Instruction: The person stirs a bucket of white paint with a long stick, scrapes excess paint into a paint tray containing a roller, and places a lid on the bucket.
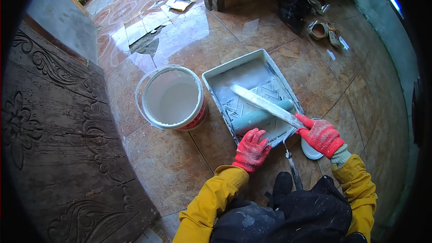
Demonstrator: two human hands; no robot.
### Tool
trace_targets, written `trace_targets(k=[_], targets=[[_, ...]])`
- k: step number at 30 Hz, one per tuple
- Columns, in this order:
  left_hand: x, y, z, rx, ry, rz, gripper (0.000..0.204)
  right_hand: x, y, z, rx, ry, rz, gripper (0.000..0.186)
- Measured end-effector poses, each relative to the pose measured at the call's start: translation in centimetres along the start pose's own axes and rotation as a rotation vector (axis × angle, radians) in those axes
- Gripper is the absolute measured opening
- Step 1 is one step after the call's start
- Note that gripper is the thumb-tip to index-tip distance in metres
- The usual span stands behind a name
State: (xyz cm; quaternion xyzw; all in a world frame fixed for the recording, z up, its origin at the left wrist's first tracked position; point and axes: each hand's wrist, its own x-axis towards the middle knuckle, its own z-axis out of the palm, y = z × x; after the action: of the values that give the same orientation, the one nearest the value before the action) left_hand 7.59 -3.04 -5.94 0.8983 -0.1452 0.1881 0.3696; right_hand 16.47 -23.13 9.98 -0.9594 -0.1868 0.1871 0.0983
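Observation:
My right hand (319, 136), in a red glove, is closed around the near end of a long white paint-coated stick (263, 102). The stick slants over a white paint tray (233, 62), its far end close to the pool of white paint. A pale teal paint roller (252, 119) lies across the tray's ribbed slope, beneath the stick; its handle (294, 170) reaches back toward my feet. With fingers over the near rim, my left hand (253, 149), also red-gloved, grips the tray's near left corner. Its thumb is partly hidden.
Left of the tray stands a bucket (199, 116) of white paint. Behind my right hand lies a round white lid (311, 149). A carved dark wooden door (67, 130) borders the left. Shoes (320, 30) and a black bag (292, 11) sit far right; far left, floor tile is broken (145, 45).

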Motion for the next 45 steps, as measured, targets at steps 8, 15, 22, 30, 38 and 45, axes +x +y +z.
trace_targets(k=[8, 15, 22, 30, 38, 45], targets=[[0.1, -0.1, 0.1, -0.005, -0.001, 0.006, 0.027, 3.3, 4.3, -0.9, -0.055, 0.084, -0.153, 0.039], [0.3, 0.1, 0.1, -0.018, -0.027, 0.008, 0.026, 7.7, 5.2, 0.6, -0.346, 0.241, -0.498, 0.049], [0.0, -0.1, -0.1, -0.008, -0.031, -0.012, 0.027, 6.4, 6.3, -0.3, -0.324, 0.012, -0.321, 0.05], [0.1, 0.0, 0.0, -0.016, -0.021, -0.005, 0.029, 2.5, 4.1, -2.0, 0.545, -0.282, 0.254, 0.043], [0.0, 0.1, 0.5, -0.02, -0.02, 0.03, 0.029, 2.9, 3.0, 0.2, 0.386, -0.087, 0.045, 0.047], [-0.4, 0.0, 0.0, -0.009, -0.007, 0.008, 0.029, 0.8, 0.5, 1.6, -0.085, 0.165, -0.193, 0.041]])
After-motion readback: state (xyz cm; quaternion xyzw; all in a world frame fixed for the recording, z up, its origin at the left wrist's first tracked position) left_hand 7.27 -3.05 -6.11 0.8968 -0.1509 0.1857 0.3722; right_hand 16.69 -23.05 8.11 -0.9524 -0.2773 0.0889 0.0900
